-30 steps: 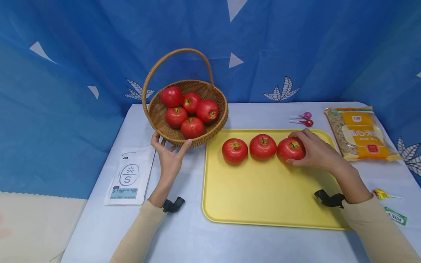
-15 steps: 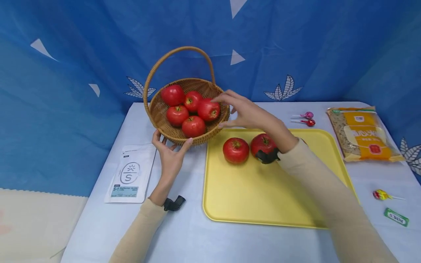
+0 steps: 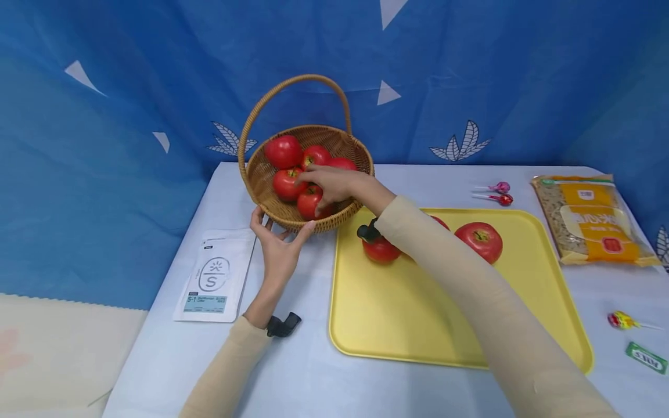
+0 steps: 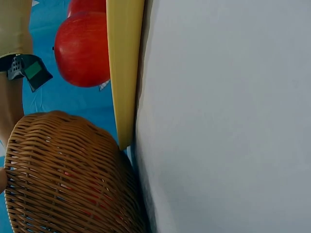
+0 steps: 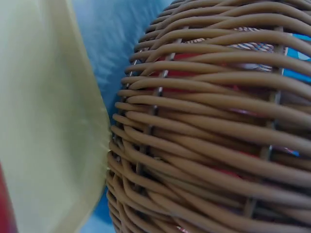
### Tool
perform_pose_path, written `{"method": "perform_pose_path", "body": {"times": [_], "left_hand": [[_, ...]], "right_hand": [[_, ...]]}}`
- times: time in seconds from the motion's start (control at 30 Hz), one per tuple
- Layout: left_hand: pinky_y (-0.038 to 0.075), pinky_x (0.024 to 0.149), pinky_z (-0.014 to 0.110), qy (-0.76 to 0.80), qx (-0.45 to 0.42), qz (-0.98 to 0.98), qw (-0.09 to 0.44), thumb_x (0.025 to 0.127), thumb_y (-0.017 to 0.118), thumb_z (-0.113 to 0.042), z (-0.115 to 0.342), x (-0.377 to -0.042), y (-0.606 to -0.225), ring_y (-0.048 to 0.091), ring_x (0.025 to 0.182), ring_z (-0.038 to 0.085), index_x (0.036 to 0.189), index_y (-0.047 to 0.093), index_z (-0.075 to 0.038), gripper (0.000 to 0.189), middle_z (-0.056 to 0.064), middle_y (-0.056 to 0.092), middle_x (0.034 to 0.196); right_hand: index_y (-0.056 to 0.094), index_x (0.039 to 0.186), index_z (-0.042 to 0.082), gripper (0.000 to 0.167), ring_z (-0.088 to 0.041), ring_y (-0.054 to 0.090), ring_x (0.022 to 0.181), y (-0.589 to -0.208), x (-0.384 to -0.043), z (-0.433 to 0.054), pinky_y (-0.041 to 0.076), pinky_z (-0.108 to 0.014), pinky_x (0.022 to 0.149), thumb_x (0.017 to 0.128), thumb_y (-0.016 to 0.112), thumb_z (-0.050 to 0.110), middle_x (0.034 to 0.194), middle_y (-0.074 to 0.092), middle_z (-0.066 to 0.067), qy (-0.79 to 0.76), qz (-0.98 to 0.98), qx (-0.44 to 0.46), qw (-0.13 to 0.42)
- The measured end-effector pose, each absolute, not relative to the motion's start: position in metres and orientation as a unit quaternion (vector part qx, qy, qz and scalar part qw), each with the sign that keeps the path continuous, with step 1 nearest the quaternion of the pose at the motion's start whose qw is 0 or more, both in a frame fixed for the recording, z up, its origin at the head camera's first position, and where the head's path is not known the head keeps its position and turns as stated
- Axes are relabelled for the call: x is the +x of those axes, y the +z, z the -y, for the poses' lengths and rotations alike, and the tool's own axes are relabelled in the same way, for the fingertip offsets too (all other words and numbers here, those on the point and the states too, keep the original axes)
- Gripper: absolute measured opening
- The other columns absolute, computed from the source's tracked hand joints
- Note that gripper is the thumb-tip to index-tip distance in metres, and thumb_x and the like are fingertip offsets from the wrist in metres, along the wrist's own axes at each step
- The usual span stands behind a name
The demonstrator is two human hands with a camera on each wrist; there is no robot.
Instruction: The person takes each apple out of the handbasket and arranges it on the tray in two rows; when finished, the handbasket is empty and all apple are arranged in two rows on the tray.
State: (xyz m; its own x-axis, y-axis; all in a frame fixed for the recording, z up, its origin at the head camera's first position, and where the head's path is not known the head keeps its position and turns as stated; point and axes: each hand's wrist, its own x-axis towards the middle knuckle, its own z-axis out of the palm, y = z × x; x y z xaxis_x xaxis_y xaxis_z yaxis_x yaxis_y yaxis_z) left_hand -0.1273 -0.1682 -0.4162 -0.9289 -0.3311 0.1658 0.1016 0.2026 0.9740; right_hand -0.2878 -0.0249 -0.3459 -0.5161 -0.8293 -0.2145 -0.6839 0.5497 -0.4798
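Note:
A wicker basket (image 3: 340,222) with a tall handle stands tilted toward me and holds several red apples. At its front rim my left hand (image 3: 278,255) grips the basket, thumb and fingers spread along the edge. Inside the basket my right hand (image 3: 334,184) has its fingers and thumb bent around the front apple (image 3: 307,203), partly covering it. Woven basket wall (image 5: 204,121) fills much of the right wrist view, hiding that hand. In the left wrist view the wicker side (image 4: 68,174) shows at lower left.
Right of the basket lies a yellow tray (image 3: 392,313) with red apples (image 3: 479,241) along its back, partly behind my right sleeve. A white pouch (image 3: 214,278) lies at left. Lollipops (image 3: 504,199), a grain bag (image 3: 596,220) and a green candy pack (image 3: 646,357) lie at right.
My right hand has left an apple on the tray, crossed left over the basket rim and come down on the front apple inside. The left hand stays on the basket rim.

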Motion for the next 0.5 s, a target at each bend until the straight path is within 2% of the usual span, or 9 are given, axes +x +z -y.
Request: {"method": "perform_pose_path", "body": {"times": [0.23,0.37,0.5], "left_hand": [[0.045,0.105,0.045,-0.625,0.068,0.759,0.171,0.080,0.081,-0.037,0.1672,-0.1273,-0.4137,0.021,0.146,0.023,0.151,0.005,-0.017,0.107,0.005,0.007,0.158],[0.046,0.104,0.045,-0.622,0.070,0.761,0.171,0.079,0.081,-0.039,0.1670,-0.1270,-0.4134,0.021,0.146,0.024,0.152,0.004,-0.016,0.108,0.006,0.007,0.158],[0.047,0.103,0.045,-0.621,0.075,0.761,0.172,0.079,0.081,-0.039,0.1681,-0.1266,-0.4152,0.021,0.146,0.026,0.152,0.004,-0.014,0.108,0.008,0.008,0.158]], "right_hand": [[0.048,0.141,0.027,0.068,-0.024,0.045,0.128,-0.3492,-0.2837,0.0276,0.042,-0.048,0.107,0.081,0.081,0.027,0.144,0.042,-0.011,-0.125,-0.866,-0.429,0.224],[0.048,0.141,0.026,0.067,-0.025,0.044,0.132,-0.3522,-0.2822,0.0288,0.039,-0.049,0.110,0.082,0.080,0.025,0.144,0.044,-0.010,-0.123,-0.863,-0.435,0.226],[0.051,0.139,0.024,0.067,-0.026,0.037,0.138,-0.3477,-0.2794,0.0223,0.038,-0.049,0.111,0.080,0.082,0.025,0.147,0.043,-0.009,-0.159,-0.856,-0.450,0.198]]}}
